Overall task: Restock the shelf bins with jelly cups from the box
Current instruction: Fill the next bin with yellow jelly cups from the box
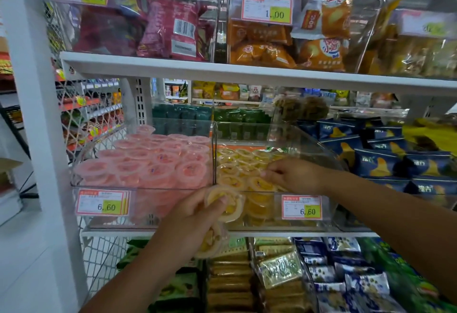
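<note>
White shop shelf (222, 69): left hand (195, 216) clasps yellow jelly cups (226, 205), right hand (294, 175) pinches one.

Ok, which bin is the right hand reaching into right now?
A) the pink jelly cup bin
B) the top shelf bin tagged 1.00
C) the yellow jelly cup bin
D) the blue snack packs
C: the right hand rests on the cups inside the yellow jelly cup bin, right of the clear divider from the pink jelly cup bin.

Clear glossy plastic bins (306, 139) (smooth)
</note>
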`<state>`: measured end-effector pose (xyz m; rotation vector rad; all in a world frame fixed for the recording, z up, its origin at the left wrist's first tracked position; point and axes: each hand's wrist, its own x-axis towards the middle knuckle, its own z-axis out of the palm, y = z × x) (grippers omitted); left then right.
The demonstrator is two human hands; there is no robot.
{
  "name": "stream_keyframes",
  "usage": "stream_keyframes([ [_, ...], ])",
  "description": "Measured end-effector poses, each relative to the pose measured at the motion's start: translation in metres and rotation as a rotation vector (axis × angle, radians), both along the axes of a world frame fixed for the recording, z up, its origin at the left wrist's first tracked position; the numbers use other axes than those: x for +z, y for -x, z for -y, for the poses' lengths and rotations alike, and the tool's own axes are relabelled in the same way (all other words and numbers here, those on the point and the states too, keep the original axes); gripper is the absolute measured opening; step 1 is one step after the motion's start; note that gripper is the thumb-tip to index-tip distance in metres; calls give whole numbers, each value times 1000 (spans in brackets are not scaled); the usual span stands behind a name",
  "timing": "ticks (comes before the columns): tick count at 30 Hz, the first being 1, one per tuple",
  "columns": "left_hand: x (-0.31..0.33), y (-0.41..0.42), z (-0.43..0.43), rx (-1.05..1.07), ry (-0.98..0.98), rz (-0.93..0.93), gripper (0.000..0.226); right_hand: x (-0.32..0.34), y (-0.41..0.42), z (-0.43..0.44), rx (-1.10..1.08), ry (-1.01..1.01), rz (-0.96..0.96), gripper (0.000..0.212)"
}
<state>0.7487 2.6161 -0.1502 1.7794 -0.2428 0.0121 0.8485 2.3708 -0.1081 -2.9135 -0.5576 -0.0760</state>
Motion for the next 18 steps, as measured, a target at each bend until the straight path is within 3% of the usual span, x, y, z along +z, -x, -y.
stream_keyframes([
  [2, 5, -1, 2, -3, -8, 16, 15, 16, 12, -5, -17, -5, 61, 37],
  [3, 9, -2, 3, 2, -18, 30, 16, 25, 20, -8, -16, -105, 72, 36],
  [4, 13, -3, 5, 7, -28, 43, 18, 36, 29, -13, 9, -277, 14, 34],
  [6, 22, -8, 11, 14, -48, 60, 23, 53, 47, -26, 108, -586, -288, 33],
  [8, 32, -13, 19, 3, -75, 97, 31, 58, 55, -32, 177, -651, -445, 33],
  [11, 43, -20, 28, -54, -113, 125, 42, 70, 55, -23, 104, -654, -329, 16],
  [13, 47, -22, 28, -72, -95, 82, 31, 84, 47, -3, 7, -466, -172, 12],
  [15, 47, -23, 25, -84, -37, 29, 23, 92, 35, 17, -88, -78, -45, 13],
  [18, 44, -26, 19, -94, -7, 16, 34, 78, 20, 33, -153, 274, -130, 16],
])
